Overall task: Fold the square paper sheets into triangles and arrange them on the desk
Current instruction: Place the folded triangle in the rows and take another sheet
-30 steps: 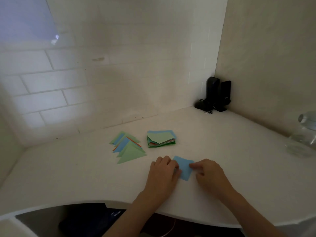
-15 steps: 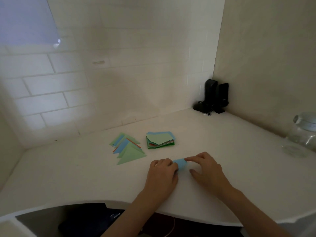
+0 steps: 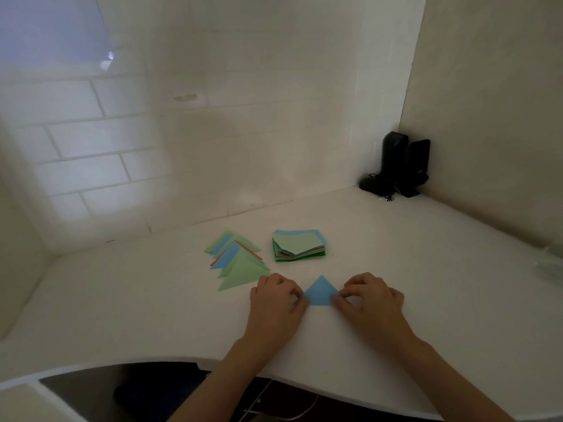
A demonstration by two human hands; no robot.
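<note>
One blue paper (image 3: 320, 292) | folded triangle | apex away | flat on desk (image 3: 152, 315)

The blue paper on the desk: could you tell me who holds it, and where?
Both hands hold the blue paper triangle: the left hand pinches its left corner, the right hand its right corner.

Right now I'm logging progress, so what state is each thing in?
blue paper: folded into a triangle, flat on the desk
left hand: pinches its left corner
right hand: pinches its right corner
folded triangles: overlapping row
square sheets: stacked, unfolded
</note>
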